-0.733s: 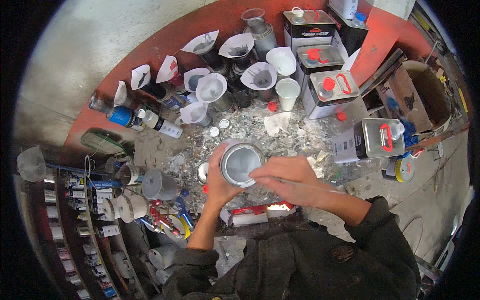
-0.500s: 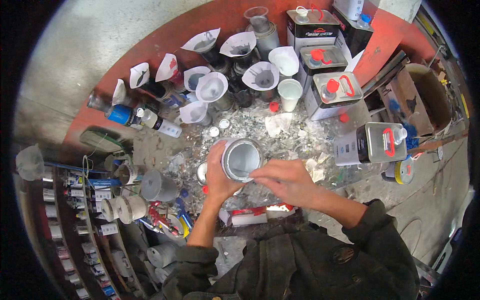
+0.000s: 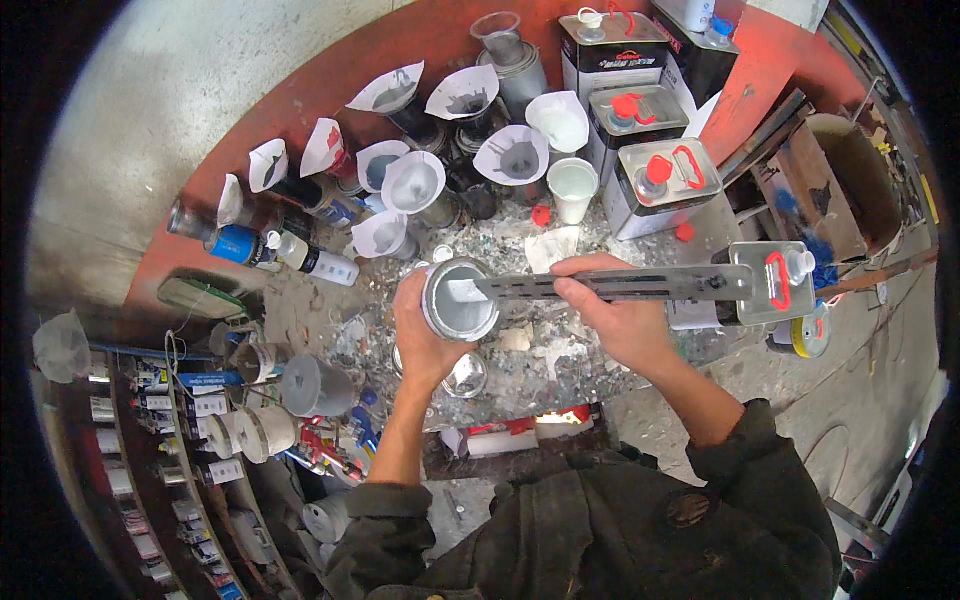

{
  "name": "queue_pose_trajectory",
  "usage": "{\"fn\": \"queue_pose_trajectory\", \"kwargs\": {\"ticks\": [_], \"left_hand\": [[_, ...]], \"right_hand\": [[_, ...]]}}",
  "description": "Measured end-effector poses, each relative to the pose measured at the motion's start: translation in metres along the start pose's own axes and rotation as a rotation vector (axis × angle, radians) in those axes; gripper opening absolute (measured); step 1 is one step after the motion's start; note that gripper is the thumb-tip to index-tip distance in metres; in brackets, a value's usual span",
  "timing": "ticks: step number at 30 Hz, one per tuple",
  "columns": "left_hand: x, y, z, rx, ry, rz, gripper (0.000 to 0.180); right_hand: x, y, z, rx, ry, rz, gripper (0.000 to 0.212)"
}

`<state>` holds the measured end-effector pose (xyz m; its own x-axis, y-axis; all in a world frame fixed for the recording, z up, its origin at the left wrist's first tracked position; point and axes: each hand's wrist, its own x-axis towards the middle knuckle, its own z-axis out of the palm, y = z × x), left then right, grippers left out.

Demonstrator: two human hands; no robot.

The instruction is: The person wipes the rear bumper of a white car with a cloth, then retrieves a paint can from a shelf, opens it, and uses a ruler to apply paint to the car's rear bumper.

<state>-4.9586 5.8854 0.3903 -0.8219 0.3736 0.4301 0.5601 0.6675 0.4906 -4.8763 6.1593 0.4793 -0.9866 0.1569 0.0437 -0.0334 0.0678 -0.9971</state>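
Observation:
My left hand (image 3: 418,335) is wrapped round an open can (image 3: 432,318) of pale grey paint, tilted above the bench. In my right hand (image 3: 625,325) is a long, dark, slotted stirring stick (image 3: 690,283), gripped between thumb and fingers. Its left end, coated with light grey paint, reaches over the rim into the can's mouth. The other end points right, passing in front of a metal solvent can (image 3: 760,300). Below my left hand, a round shiny metal lid or tin (image 3: 466,374) lies partly covered on the bench.
Several cups with paper strainers (image 3: 412,185) crowd the back of the paint-spattered bench (image 3: 330,310). A pale cup (image 3: 573,190) stands beside rectangular metal cans (image 3: 662,185) with red caps. Racks (image 3: 150,450) of small items stand at left; a cardboard box (image 3: 815,200) is at right.
My right hand has moved from the can's rim up and rightward, and the stirring stick now shows lengthwise across the view. The can in my left hand has shifted slightly left.

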Motion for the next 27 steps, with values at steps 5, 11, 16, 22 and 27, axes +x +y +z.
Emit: {"fn": "queue_pose_trajectory", "kwargs": {"ticks": [5,11,16,22,27], "left_hand": [[0.002,-0.006,0.005,-0.010,-0.034,-0.099,0.110],[0.005,-0.006,0.004,0.004,-0.062,-0.084,0.105],[0.008,-0.003,0.007,0.056,-0.097,-0.074,0.104],[0.004,-0.008,0.012,0.153,-0.075,0.006,0.105],[0.006,-0.004,0.010,0.200,-0.086,0.024,0.108]], "right_hand": [[0.000,-0.013,-0.008,-0.065,0.012,-0.069,0.019],[-0.002,-0.014,-0.015,-0.095,0.035,-0.039,0.019],[-0.010,0.001,-0.022,-0.115,0.095,-0.085,0.019],[-0.018,0.023,-0.027,-0.079,0.168,-0.055,0.016],[-0.017,0.044,-0.019,-0.053,0.171,-0.035,0.016]]}}
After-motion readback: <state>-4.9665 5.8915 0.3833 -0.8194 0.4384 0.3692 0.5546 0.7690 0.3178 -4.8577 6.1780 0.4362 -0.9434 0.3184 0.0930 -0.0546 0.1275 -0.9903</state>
